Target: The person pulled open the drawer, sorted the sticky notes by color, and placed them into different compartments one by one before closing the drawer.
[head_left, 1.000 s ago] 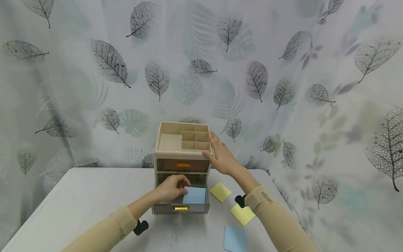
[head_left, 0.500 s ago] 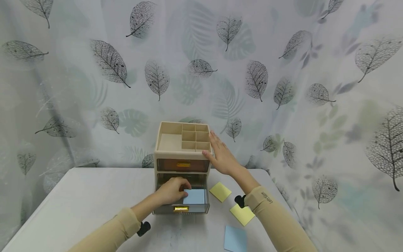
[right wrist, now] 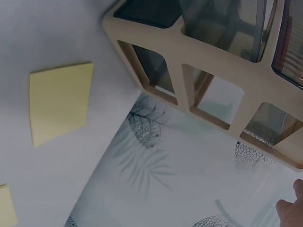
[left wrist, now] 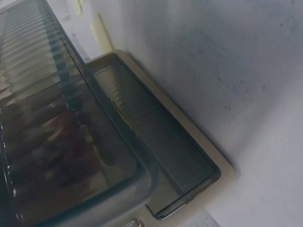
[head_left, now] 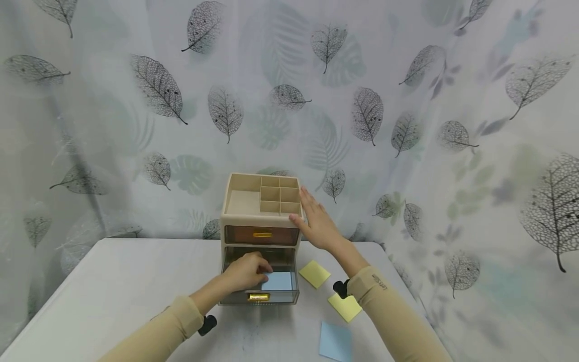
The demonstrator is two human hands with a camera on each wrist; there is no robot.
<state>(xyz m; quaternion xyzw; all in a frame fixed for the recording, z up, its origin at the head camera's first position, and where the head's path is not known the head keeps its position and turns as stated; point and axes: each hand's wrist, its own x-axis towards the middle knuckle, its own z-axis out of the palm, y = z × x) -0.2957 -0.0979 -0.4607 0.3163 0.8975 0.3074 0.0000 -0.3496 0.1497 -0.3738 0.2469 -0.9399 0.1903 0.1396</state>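
A beige desktop drawer organizer (head_left: 244, 202) stands on the white table, and its see-through middle drawer (head_left: 280, 297) is pulled out. Inside that drawer lies a blue sticky note pad (head_left: 279, 281). My left hand (head_left: 244, 272) reaches into the drawer and pinches the pad's left edge between thumb and curled fingers. The left wrist view shows the pulled-out drawer (left wrist: 71, 156) from outside, with the hand only a blur behind its wall. My right hand (head_left: 319, 224) rests with straight fingers on the organizer's upper right side. Only its fingertips (right wrist: 287, 211) appear in the right wrist view.
Two yellow sticky note pads (head_left: 314, 274) (right wrist: 60, 101) lie right of the organizer. Another blue pad (head_left: 335, 342) is nearer the front. Above the pulled-out drawer, a brown-tinted drawer (head_left: 239, 235) is closed. A leaf-patterned curtain (head_left: 289, 125) hangs behind the table.
My left hand has moved slightly down and in, and the blue sticky note pad has tipped from raised to lower in the drawer. The right hand has stayed on the organizer.
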